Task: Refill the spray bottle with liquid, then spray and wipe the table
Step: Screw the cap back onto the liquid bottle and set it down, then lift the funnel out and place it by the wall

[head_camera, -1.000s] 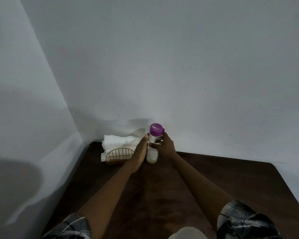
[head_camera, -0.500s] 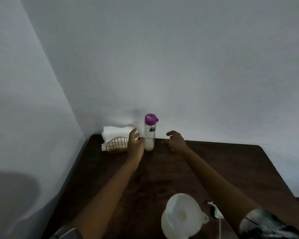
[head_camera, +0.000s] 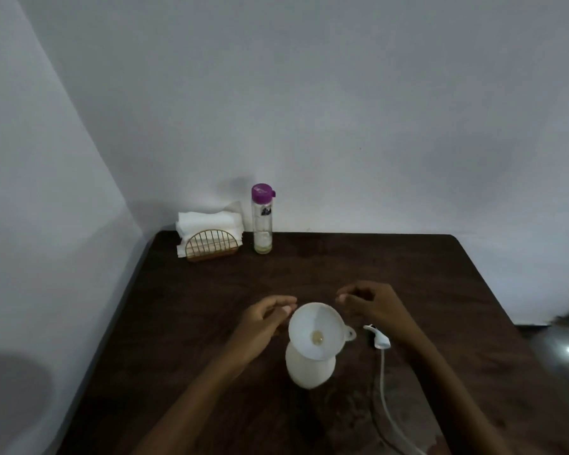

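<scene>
1/3 done approx, I'd judge: funnel (head_camera: 316, 330) sat in spray bottle (head_camera: 310, 371), sprayer head (head_camera: 380, 340) lay off, left grip (head_camera: 263, 323) & right grip (head_camera: 372, 303) slack, empty; spray/wipe pending.

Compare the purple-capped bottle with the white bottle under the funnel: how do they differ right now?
The purple-capped bottle is clear and slim; the white bottle is opaque and wider. The purple-capped bottle is capped; the white bottle carries a funnel in its open neck. The purple-capped bottle stands by the napkin holder at the wall; the white bottle stands nearer. Both stand upright on the table.
</scene>
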Motion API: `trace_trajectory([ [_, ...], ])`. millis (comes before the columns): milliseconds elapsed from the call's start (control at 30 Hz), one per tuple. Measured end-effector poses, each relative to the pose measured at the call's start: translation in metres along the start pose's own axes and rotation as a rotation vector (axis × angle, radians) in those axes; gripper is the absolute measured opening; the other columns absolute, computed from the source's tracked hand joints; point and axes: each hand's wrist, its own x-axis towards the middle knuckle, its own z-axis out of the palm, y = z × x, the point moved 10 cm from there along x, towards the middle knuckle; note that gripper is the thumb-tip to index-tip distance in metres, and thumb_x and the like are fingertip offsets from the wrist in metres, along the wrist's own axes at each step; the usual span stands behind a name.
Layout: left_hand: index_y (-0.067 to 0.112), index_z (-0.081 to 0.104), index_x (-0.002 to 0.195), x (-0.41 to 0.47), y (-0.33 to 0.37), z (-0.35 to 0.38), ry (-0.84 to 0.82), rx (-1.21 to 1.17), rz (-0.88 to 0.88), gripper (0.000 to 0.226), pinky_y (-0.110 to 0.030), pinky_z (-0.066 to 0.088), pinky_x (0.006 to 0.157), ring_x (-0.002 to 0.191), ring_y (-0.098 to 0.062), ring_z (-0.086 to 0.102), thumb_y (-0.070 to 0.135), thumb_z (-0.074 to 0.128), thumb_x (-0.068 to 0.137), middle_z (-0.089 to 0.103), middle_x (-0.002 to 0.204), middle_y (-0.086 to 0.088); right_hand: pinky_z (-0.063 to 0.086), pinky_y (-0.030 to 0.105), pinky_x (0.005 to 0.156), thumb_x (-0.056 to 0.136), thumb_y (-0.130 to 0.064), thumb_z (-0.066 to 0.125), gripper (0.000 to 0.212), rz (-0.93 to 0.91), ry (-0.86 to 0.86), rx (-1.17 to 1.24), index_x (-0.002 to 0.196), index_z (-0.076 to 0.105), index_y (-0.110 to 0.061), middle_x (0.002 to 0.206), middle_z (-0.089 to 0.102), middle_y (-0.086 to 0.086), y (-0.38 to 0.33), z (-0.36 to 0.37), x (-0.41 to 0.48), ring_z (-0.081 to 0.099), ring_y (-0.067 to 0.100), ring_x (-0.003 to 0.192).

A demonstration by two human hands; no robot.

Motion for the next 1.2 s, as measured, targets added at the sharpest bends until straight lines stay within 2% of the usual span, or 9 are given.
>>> trace_trajectory([
  [133,0.026,0.057,0.113,-0.015,-0.012,0.001,0.07,-0.033,-0.005,0.023,-0.017,0.048,0.077,0.099,-0.001,0.055,0.018,0.047,0.095,0.058,0.109,0.012,0.054,0.027,0.073,0.084,-0.005,0.062,0.015,0.04,0.149,0.115,0.086,0.072,-0.016,0.088,0.072,0.002,0.016,-0.013,-0.034,0.067,0.016,0.081],
  [233,0.027,0.056,0.112,-0.027,-0.022,0.002,0.137,-0.134,-0.012,0.024,-0.026,0.053,0.079,0.093,0.0,0.058,0.014,0.048,0.094,0.059,0.106,0.015,0.051,0.022,0.067,0.085,-0.004,0.061,0.016,0.084,0.214,0.202,0.094,0.072,-0.01,0.087,0.073,0.004,0.029,-0.013,-0.053,0.067,0.014,0.077],
  [333,0.025,0.057,0.112,-0.031,-0.027,0.009,0.142,-0.209,-0.013,0.027,-0.034,0.056,0.08,0.085,0.001,0.065,0.008,0.049,0.093,0.062,0.104,0.015,0.048,0.018,0.057,0.083,0.001,0.06,0.018,0.087,0.219,0.246,0.091,0.073,-0.009,0.078,0.073,0.006,0.034,-0.006,-0.06,0.066,0.011,0.065],
  [500,0.024,0.06,0.112,-0.032,-0.023,0.01,0.168,-0.241,0.015,0.028,-0.036,0.057,0.079,0.1,-0.01,0.063,0.007,0.053,0.09,0.064,0.11,0.009,0.05,0.017,0.051,0.081,0.009,0.058,0.021,0.095,0.274,0.351,0.082,0.072,-0.007,0.07,0.073,0.002,0.029,-0.002,-0.063,0.065,0.01,0.055],
  [600,0.026,0.06,0.111,-0.032,-0.016,0.008,0.173,-0.232,0.047,0.029,-0.035,0.058,0.078,0.096,-0.007,0.063,0.007,0.054,0.09,0.064,0.105,0.014,0.051,0.019,0.051,0.082,0.007,0.058,0.018,0.093,0.282,0.424,0.084,0.072,-0.004,0.072,0.071,0.009,0.026,-0.003,-0.064,0.063,0.009,0.053],
  [767,0.022,0.057,0.118,-0.031,-0.023,0.012,0.137,-0.103,-0.001,0.028,-0.034,0.054,0.082,0.075,0.009,0.064,0.012,0.053,0.091,0.061,0.098,0.017,0.052,0.024,0.058,0.083,0.001,0.061,0.017,0.155,0.274,0.374,0.087,0.073,-0.009,0.074,0.073,0.004,0.038,0.005,-0.065,0.065,0.014,0.063],
  [900,0.021,0.057,0.12,-0.031,-0.017,0.013,0.139,-0.093,0.035,0.03,-0.037,0.055,0.084,0.077,0.009,0.064,0.013,0.054,0.091,0.06,0.098,0.02,0.05,0.022,0.053,0.084,0.0,0.06,0.017,0.124,0.27,0.374,0.088,0.073,-0.01,0.072,0.072,0.007,0.032,-0.002,-0.063,0.062,0.011,0.056],
  [1100,0.034,0.048,0.124,-0.03,-0.008,0.013,0.113,-0.024,0.11,0.04,-0.012,0.052,0.069,0.079,0.015,0.061,0.012,0.055,0.09,0.059,0.098,0.023,0.05,0.023,0.053,0.085,0.001,0.057,0.019,0.13,0.27,0.352,0.089,0.073,-0.009,0.065,0.071,0.0,0.034,0.003,-0.063,0.06,0.01,0.053],
  [1200,0.03,0.048,0.125,-0.028,-0.005,0.014,0.089,-0.02,0.114,0.04,-0.01,0.051,0.066,0.081,0.014,0.061,0.009,0.053,0.091,0.06,0.106,0.017,0.049,0.023,0.052,0.085,0.001,0.057,0.019,0.144,0.259,0.358,0.089,0.072,-0.008,0.06,0.069,0.002,0.035,0.001,-0.061,0.06,0.011,0.052],
])
